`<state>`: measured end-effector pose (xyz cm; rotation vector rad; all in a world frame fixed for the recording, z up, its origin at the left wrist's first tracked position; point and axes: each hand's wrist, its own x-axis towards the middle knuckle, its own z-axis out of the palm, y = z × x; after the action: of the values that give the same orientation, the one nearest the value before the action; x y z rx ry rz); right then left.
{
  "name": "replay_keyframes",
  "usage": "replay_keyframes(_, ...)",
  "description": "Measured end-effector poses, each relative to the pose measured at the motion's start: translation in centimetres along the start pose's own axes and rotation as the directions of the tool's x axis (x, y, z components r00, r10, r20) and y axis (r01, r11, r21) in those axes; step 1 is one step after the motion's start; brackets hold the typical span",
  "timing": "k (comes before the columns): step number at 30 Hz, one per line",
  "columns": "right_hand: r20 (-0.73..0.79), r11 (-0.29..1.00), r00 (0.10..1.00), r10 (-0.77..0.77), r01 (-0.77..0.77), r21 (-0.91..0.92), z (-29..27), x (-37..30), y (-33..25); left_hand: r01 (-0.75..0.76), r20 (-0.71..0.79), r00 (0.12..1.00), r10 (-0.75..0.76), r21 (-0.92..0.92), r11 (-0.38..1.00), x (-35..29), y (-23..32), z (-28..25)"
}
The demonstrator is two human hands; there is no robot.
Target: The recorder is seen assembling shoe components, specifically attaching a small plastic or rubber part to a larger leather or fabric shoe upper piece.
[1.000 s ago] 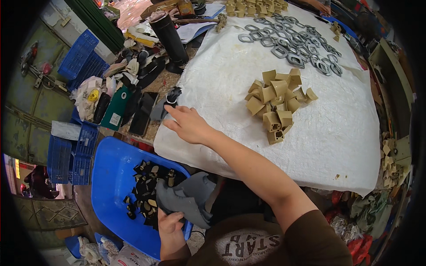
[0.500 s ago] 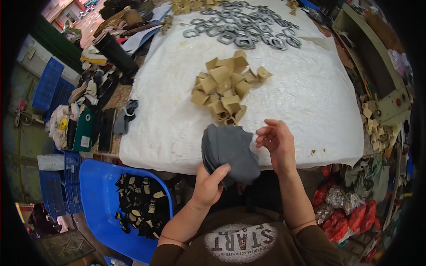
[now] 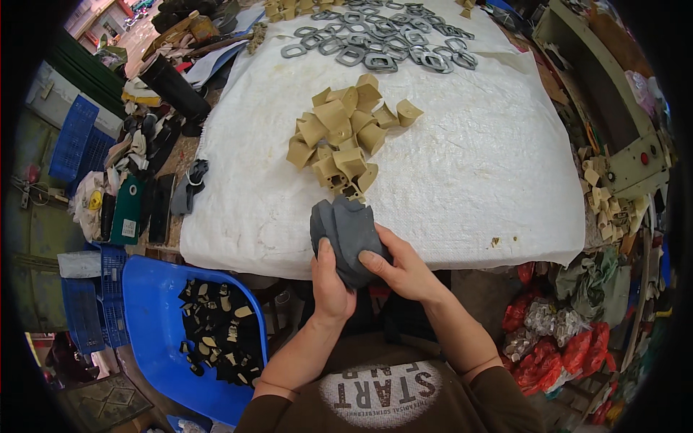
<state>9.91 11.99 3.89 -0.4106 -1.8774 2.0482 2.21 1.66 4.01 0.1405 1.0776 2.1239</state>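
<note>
The fingers of the left hand [image 3: 331, 292] and the right hand [image 3: 406, 270] are both grasping a stack of dark grey flexible pieces [image 3: 346, 234], one hand from each side, the thumbs laid on the side facing the person and most of the other fingers hidden behind it; this two-sided grip probably stops the loose layers from sliding apart; the stack is held over the near edge of a white woven sheet [image 3: 476, 187], close to the body, likely so that both bent arms can steady it; just beyond its far end lies a heap of tan curved pieces [image 3: 336, 133], though I cannot tell whether the two touch; farther off, grey rings [image 3: 379, 47] are spread out, seemingly grouped apart so the kinds do not mix; the sheet perhaps guards the table beneath; near left, lower than the tabletop, a blue tub [image 3: 148, 346] contains dark and tan scraps [image 3: 216, 328], presumably placed there for easy reach; near right, red plastic bags [image 3: 545, 364] sit low beside the table.
</note>
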Motion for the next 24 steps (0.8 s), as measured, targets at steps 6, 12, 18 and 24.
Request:
replay_keyframes(6,0.157,0.97,0.981,0.118,-0.08,-0.228,-2.0,2.2,-2.9,-0.133,-0.073,0.988,0.135,0.023,0.991,0.0,-0.6,-0.1)
replay_keyframes(12,0.195,0.634,0.967,0.162,0.05,-0.772,-2.3,4.2,-2.5,-0.116,-0.102,0.986,0.131,0.145,0.983,0.2,2.3,-3.6)
replay_keyframes(18,0.062,0.574,0.95,-0.305,0.236,-0.784,-1.8,3.1,0.4,-0.346,0.192,0.885,0.424,0.88,0.325,-0.9,3.2,-4.8)
replay_keyframes(24,0.028,0.596,0.931,-0.364,0.256,-0.761,-0.5,3.1,1.0,-0.678,0.633,0.554,0.541,0.72,-0.148,-0.8,2.6,-5.7)
